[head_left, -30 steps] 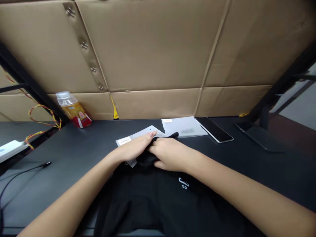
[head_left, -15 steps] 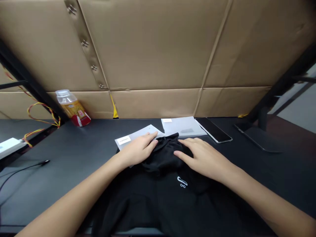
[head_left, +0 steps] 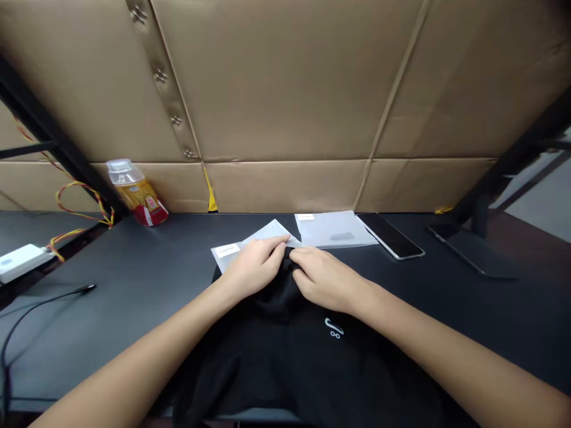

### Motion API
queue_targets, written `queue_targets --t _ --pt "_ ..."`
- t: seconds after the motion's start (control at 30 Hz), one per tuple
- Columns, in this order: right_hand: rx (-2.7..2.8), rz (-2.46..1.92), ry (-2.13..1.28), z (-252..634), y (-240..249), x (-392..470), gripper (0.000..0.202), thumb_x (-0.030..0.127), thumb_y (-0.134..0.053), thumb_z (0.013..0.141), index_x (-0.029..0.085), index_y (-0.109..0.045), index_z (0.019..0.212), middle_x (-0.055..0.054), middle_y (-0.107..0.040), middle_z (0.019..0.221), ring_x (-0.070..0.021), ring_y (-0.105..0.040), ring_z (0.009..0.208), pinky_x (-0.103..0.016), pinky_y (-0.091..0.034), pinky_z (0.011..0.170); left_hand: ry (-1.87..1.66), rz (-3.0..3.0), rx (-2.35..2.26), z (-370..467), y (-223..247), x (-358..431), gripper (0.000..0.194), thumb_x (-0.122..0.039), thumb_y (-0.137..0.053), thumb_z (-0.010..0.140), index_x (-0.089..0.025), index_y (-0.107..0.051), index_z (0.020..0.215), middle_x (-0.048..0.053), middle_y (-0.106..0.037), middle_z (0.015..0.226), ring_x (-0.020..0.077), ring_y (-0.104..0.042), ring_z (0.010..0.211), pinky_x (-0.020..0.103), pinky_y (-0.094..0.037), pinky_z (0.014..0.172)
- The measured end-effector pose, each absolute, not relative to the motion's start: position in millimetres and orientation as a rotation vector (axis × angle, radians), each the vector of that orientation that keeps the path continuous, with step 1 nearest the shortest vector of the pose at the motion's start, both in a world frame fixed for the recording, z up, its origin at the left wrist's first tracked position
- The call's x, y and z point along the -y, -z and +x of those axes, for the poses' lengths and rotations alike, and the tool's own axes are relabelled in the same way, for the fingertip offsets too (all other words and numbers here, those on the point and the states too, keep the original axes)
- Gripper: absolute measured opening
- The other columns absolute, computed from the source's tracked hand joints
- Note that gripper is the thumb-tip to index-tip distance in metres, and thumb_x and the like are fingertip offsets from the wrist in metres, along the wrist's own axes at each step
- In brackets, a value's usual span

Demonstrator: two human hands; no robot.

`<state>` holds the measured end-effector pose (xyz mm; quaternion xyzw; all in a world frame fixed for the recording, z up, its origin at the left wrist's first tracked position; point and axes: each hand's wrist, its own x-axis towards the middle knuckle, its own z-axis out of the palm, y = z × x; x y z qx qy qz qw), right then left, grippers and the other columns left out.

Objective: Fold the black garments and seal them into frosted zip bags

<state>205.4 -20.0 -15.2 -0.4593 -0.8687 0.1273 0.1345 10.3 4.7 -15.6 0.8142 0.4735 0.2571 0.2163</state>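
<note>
A black garment [head_left: 285, 351] with a small white logo lies across the front of the table and over its edge. My left hand [head_left: 257, 261] is closed on the garment's far, bunched end, thumb and forefinger pressed together. Close beside it my right hand [head_left: 323, 276] grips the same bunched end with curled fingers. The cloth between the hands is gathered into folds. A translucent white sleeve with a label [head_left: 227, 249] lies partly under my left hand and the garment.
A second translucent sleeve [head_left: 332, 229] lies behind the hands, beside a phone [head_left: 391, 236]. Further right is another dark flat device [head_left: 468, 249]. At the left stand a bottle [head_left: 140, 196], a white power strip [head_left: 24, 261] and a black cable [head_left: 49, 298]. Brown cardboard [head_left: 285, 83] walls the back.
My right hand has moved left toward my left hand, and its spread fingers have curled onto the cloth. My left hand's fingers have drawn together. The view has shifted slightly.
</note>
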Motion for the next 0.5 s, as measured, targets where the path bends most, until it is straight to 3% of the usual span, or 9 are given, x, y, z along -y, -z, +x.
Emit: queue_targets --t 0.1,0.17,0.23,0.3,0.37,0.5 --pt "2.462 -1.415 -0.373 205.6 6.7 14.1 0.016 0.014 -0.053 0.095 0.019 -0.068 0.088 -0.011 -0.075 0.093 -0.0273 -0.071 0.093 -0.037 -0.053 0.083 -0.684 2.243 -1.29 8.2 15.0 -4.8 0.05 -0.044 -0.037 0.109 -0.024 -0.069 0.143 0.001 -0.065 0.151 0.0278 -0.06 0.143 0.041 -0.045 0.123" --pt "2.402 -1.425 -0.386 215.8 -1.7 16.4 0.014 0.022 -0.063 0.094 0.02 -0.071 0.106 -0.011 -0.076 0.11 -0.029 -0.071 0.104 -0.039 -0.055 0.088 -0.652 2.235 -1.264 5.7 15.2 -5.7 0.053 -0.049 -0.034 0.111 -0.025 -0.067 0.145 0.001 -0.062 0.154 0.0276 -0.057 0.146 0.042 -0.042 0.125" --pt "2.293 -1.372 -0.311 228.4 -8.2 25.1 0.038 0.032 -0.069 0.094 0.022 -0.064 0.131 -0.013 -0.07 0.133 -0.0326 -0.066 0.122 -0.045 -0.056 0.1 -0.63 2.222 -1.25 3.6 15.5 -6.4 0.057 -0.053 -0.03 0.111 -0.026 -0.066 0.146 0.002 -0.063 0.154 0.0277 -0.056 0.147 0.043 -0.04 0.126" --pt "2.286 -1.197 -0.21 236.7 -8.9 36.5 0.047 0.035 -0.064 0.1 0.023 -0.057 0.144 -0.015 -0.062 0.146 -0.0343 -0.058 0.137 -0.051 -0.052 0.111 -0.617 2.206 -1.25 2.5 15.9 -7.0 0.06 -0.058 -0.027 0.111 -0.027 -0.068 0.142 0.002 -0.066 0.151 0.0279 -0.057 0.146 0.044 -0.041 0.126" --pt "2.43 -0.996 -0.154 237.2 -2.4 45.0 0.046 0.037 -0.057 0.104 0.022 -0.057 0.148 -0.017 -0.06 0.152 -0.0354 -0.052 0.145 -0.056 -0.046 0.119 -0.605 2.175 -1.264 1.9 16.5 -8.2 0.065 -0.062 -0.024 0.11 -0.026 -0.071 0.137 0.003 -0.067 0.149 0.0289 -0.056 0.147 0.045 -0.041 0.126" --pt "2.726 -0.875 -0.141 218.7 19.2 41.5 0.066 0.055 -0.061 0.102 0.009 -0.057 0.149 -0.024 -0.059 0.154 -0.0404 -0.044 0.153 -0.059 -0.039 0.125 -0.583 2.103 -1.304 0.3 17.5 -11.8 0.074 -0.067 -0.018 0.109 -0.023 -0.075 0.129 0.006 -0.069 0.147 0.031 -0.056 0.147 0.046 -0.045 0.123"
